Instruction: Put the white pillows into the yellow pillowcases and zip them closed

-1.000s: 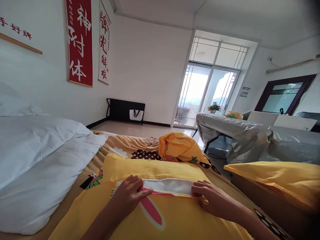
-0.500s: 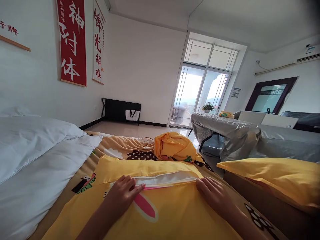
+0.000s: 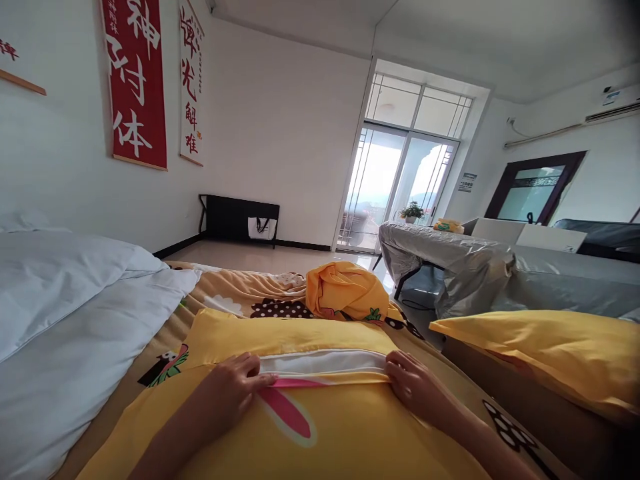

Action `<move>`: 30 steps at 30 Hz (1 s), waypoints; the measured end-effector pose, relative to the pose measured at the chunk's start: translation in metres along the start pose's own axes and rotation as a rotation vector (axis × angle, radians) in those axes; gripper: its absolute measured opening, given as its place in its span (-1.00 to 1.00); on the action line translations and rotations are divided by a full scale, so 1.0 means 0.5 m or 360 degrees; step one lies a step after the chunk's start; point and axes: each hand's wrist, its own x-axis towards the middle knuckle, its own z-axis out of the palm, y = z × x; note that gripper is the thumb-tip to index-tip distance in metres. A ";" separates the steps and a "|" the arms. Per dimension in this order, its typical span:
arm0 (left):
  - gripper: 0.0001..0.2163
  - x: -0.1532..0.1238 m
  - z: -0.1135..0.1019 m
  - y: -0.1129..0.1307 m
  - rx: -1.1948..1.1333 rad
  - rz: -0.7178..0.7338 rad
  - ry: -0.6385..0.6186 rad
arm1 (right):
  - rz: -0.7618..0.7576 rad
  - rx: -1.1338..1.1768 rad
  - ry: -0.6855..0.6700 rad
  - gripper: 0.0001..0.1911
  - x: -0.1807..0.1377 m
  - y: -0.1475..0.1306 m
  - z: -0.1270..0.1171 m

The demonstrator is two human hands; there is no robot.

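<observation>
White pillows [image 3: 90,320]: piled far left, on brown patterned sheet [image 3: 250,283].
Left hand [image 3: 233,387]: fingers clamped on near edge of opening, left end.
Yellow pillowcase [image 3: 360,420]: flat on sheet, front middle, pink-and-white print, opening gaping, white lining or insert showing.
Orange bundle [image 3: 347,290]: crumpled, just beyond pillowcase.
Right hand [image 3: 413,383]: pinching same edge, right end, apart from left hand.
Desk [image 3: 450,245]: plastic-covered, back right.
Second yellow pillow [image 3: 545,350]: far right.

Left hand [image 3: 234,388], right hand [image 3: 414,385] apart — fingers [image 3: 396,364] curled
</observation>
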 end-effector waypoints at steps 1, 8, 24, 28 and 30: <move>-0.53 -0.005 -0.008 -0.002 -0.0033 -0.0064 -0.0088 | -0.0041 -0.0064 0.0026 -0.75 -0.004 0.001 0.000; -0.81 -0.008 -0.041 -0.006 -0.0221 -0.0396 -0.0255 | -0.0022 -0.0243 0.0161 -0.77 -0.019 0.003 0.019; -0.76 0.004 0.012 -0.044 0.0825 -0.0014 0.0761 | 0.0118 -0.0551 0.0538 -0.71 -0.011 0.035 0.017; -0.79 0.000 -0.001 -0.066 0.0449 -0.0087 0.0276 | 0.0296 -0.0278 0.0258 -0.61 -0.010 0.045 0.059; -0.81 -0.011 -0.019 -0.077 0.0198 -0.0150 0.0063 | 0.0292 -0.0105 0.0161 -0.62 -0.018 0.050 0.065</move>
